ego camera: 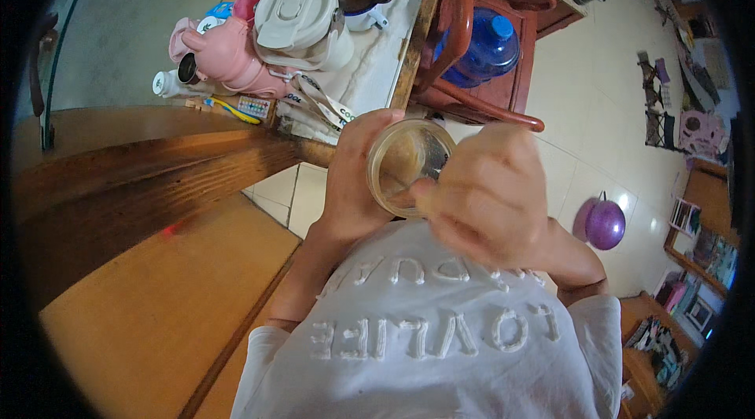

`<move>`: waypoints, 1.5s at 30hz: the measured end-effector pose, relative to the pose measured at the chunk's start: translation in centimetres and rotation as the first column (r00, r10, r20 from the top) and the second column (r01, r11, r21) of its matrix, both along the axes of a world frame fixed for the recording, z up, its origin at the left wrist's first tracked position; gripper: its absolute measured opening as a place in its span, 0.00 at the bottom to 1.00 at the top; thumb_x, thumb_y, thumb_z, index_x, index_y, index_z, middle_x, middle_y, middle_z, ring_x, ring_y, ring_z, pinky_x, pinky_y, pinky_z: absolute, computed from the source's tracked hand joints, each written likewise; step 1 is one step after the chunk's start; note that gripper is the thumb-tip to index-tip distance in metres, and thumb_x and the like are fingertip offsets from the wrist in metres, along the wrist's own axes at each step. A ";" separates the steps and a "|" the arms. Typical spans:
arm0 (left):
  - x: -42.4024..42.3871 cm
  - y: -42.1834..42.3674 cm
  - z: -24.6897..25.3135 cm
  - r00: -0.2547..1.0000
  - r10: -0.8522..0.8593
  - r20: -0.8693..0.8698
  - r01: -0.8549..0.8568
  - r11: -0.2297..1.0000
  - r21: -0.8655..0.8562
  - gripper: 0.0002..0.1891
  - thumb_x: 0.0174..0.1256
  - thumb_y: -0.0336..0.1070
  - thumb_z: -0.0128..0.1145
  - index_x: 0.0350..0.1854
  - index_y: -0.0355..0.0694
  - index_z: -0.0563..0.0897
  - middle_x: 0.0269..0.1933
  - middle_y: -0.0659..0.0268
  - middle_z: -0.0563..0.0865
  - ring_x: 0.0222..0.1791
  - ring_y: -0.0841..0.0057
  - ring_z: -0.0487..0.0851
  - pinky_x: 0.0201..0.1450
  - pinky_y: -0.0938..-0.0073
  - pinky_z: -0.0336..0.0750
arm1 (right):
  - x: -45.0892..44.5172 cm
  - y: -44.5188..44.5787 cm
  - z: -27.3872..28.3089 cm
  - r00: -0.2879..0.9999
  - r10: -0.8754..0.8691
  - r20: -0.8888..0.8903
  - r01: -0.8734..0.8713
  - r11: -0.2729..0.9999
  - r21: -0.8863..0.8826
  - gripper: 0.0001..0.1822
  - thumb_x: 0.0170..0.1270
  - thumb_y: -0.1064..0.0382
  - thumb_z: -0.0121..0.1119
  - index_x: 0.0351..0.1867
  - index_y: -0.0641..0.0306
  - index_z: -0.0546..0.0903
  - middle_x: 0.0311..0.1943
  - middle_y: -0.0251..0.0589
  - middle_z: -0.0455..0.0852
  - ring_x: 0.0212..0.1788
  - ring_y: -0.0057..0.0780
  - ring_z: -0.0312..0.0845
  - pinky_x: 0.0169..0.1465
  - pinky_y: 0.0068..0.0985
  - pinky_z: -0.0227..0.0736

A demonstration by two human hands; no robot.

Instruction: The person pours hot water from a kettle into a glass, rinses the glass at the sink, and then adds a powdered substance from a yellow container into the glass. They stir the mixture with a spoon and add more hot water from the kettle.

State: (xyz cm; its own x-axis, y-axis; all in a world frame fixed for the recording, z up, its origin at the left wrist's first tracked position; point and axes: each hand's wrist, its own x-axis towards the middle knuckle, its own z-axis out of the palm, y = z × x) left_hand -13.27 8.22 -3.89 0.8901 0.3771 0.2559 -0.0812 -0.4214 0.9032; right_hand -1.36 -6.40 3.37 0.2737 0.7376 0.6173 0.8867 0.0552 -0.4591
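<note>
A round, clear-walled container point(407, 168) with a pale rim is held close to the chest, its open top facing up. Around its left side curls my left hand point(355, 174), gripping it. My right hand point(489, 195), blurred, is closed over the container's right side, with a finger or thumb at the mouth. Whether it holds something thin inside cannot be told. Cloudy brownish tones show within the container. Beyond my left hand, a printed strap point(321, 102) lies on a white cloth.
A large white lidded jug point(298, 18) and a pink bottle point(227, 59) crowd the cloth-covered surface. A wooden chair point(525, 53) bears a blue water bottle point(486, 50). A purple balloon point(604, 224) is at the right. A wooden edge point(159, 174) runs along the left.
</note>
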 end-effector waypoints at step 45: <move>13.1 -8.2 -1.2 0.913 0.370 -0.170 -0.397 0.902 -0.171 0.43 0.43 0.41 0.81 0.64 0.40 0.71 0.59 0.55 0.76 0.61 0.59 0.76 0.64 0.63 0.70 | 20.6 -3.7 0.0 0.864 0.452 -0.221 -0.471 0.881 -0.040 0.11 0.44 0.69 0.68 0.33 0.62 0.85 0.32 0.36 0.81 0.39 0.37 0.77 0.43 0.34 0.68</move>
